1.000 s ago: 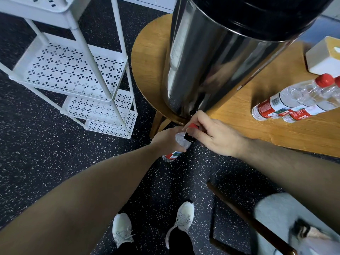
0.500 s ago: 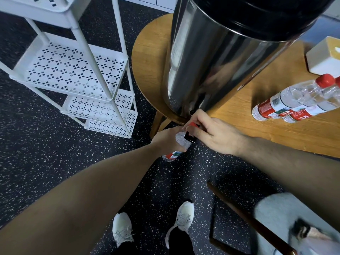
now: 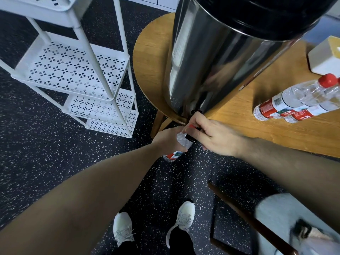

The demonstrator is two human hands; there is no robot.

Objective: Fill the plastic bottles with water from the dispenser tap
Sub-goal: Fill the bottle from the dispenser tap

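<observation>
**Q:** Under the tap, at the table edge: what is the grip?

**R:** Left hand wrapped closed around the upper body of the plastic bottle, holding it tilted, neck up against the black spout. Right hand closed over the tap, fingers pinching its red lever. Bottle hangs over the floor just off the wooden table, not resting on anything.

**Q:** How to do this step well?

**R:** My judgement: keep the mouth directly below the spout and as upright as the clearance allows, so the stream goes into the neck rather than over the left hand. Ease the lever, not full open; narrow neck, likely to splash back. Close the tap before the level reaches the neck, then draw the bottle away.

**Q:** Fill level?

**R:** Cannot tell. The hand covers most of the clear wall, and only the red label end shows below. No stream visible either.

**Q:** Other containers?

**R:** Steel dispenser, black lid, standing on the table; contents hidden. Two capped bottles lying on their sides to the right, touching, red caps on. They look clear and crumpled, probably empty, but not certain. White box beyond them.
</observation>
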